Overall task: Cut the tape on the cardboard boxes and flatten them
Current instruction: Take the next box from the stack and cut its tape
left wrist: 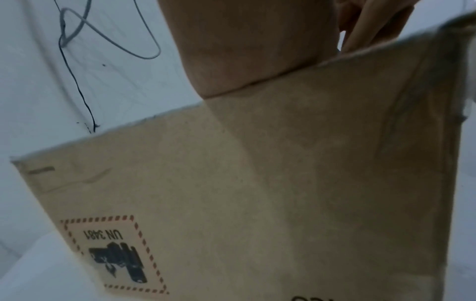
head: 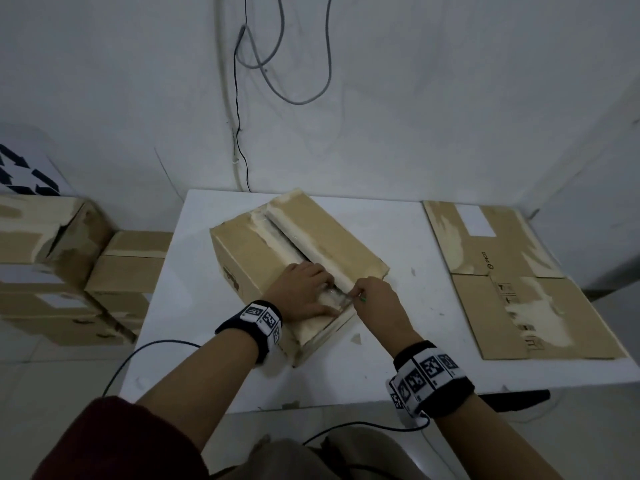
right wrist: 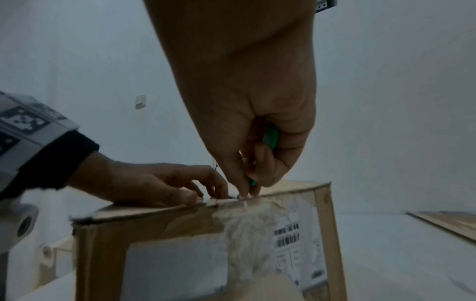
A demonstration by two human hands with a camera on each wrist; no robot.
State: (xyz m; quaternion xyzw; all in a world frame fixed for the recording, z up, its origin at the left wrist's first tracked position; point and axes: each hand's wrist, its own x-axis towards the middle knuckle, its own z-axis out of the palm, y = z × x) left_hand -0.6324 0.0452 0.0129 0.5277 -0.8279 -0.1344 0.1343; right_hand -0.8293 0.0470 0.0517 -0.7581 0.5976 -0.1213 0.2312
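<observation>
A brown cardboard box (head: 249,258) stands on the white table (head: 180,292), a strip of clear tape (head: 294,244) running along its top seam. My left hand (head: 304,292) lies on the near end of the top flap, its fingers pressing beside the seam. My right hand (head: 377,299) grips a green-handled cutter (right wrist: 270,136) and holds its tip at the seam's near end, just in front of the left fingertips (right wrist: 195,195). The left wrist view shows the box side (left wrist: 231,203) with a UN 3481 label (left wrist: 113,252). The near face carries a torn shipping label (right wrist: 291,238).
Flattened cardboard (head: 512,282) lies on the table's right part. Several taped boxes (head: 69,271) are stacked on the floor to the left. Cables (head: 277,64) hang on the wall behind, and a dark cable (head: 138,355) runs off the table's near left edge.
</observation>
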